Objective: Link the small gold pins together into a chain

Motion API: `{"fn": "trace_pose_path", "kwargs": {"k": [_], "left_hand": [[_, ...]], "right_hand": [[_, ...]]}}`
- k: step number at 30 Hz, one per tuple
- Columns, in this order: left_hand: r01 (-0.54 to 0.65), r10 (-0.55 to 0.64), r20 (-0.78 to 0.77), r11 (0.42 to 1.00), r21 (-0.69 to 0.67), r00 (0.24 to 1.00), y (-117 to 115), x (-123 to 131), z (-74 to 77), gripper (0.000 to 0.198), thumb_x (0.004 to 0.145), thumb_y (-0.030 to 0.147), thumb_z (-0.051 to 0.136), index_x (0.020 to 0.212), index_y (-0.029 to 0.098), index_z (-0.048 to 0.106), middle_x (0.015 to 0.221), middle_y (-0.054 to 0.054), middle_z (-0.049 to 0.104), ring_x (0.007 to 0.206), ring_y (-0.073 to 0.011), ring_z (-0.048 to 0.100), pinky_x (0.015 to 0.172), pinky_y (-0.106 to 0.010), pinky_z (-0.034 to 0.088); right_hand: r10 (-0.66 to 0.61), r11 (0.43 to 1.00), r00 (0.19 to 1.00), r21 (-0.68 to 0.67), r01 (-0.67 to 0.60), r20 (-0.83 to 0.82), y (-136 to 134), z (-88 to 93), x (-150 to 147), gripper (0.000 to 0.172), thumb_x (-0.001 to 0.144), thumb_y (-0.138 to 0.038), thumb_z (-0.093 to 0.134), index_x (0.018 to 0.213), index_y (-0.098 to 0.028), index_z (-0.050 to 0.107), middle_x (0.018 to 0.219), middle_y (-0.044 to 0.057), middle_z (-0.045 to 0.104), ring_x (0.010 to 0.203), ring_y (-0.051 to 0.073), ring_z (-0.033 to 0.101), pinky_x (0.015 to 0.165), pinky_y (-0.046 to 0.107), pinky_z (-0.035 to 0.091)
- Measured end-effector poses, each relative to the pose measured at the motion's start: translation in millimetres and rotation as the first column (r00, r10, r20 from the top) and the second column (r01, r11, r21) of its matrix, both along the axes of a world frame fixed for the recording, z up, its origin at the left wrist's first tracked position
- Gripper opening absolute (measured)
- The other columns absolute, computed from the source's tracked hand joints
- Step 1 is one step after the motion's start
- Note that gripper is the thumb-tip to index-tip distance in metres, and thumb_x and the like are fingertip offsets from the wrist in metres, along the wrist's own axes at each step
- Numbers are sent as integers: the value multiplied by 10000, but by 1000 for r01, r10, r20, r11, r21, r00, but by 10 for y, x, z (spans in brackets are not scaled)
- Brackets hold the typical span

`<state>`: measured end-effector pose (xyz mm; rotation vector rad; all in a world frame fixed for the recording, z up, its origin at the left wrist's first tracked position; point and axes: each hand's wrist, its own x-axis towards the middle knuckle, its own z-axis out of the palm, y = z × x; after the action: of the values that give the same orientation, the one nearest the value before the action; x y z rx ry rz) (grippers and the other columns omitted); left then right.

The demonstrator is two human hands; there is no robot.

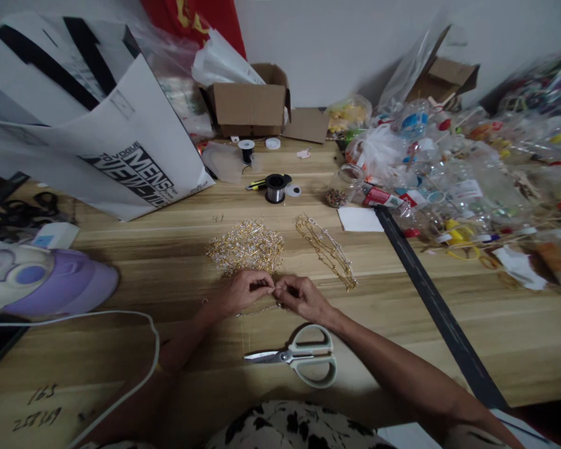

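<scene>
My left hand (247, 291) and my right hand (303, 297) meet fingertip to fingertip, both pinched on something too small to make out. A short beaded chain (258, 310) lies just below them, its right end reaching under my right hand. Touching the far side of my left hand is a pile of gold and silver beads and findings (247, 246). To the right rest several gold and silver chains (327, 252) in a loose bundle. Nearer my body lie scissors (285, 356) with pale handles, blades pointing left; thin, faint threads show by their tip.
Beyond the pile stand a wire spool (275, 189), a cutter (256, 184) and a jar of beads (339, 196). A dark strip (430, 290) crosses the right side, before heaped plastic bottles (481, 181). Leftward are a paper bag (135, 143), a purple appliance (70, 280) and a white cord (156, 337).
</scene>
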<state>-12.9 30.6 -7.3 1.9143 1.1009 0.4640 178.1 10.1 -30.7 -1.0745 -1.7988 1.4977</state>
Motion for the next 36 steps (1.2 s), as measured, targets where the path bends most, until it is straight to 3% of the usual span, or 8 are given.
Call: {"fn": "trace_pose_path", "kwargs": {"k": [36], "left_hand": [[0,-1,-14,1000,-17,1000,-12,-6,-36,135,775,211,551,775,123,654,649,0,623,591,-99,525,575,-187,397]], "right_hand": [[-55,998,997,-39,53,-48,0,-71,-12,272,871,-406,525,773,-152,541,589,-23,529,492,75,484,469,170,358]]}}
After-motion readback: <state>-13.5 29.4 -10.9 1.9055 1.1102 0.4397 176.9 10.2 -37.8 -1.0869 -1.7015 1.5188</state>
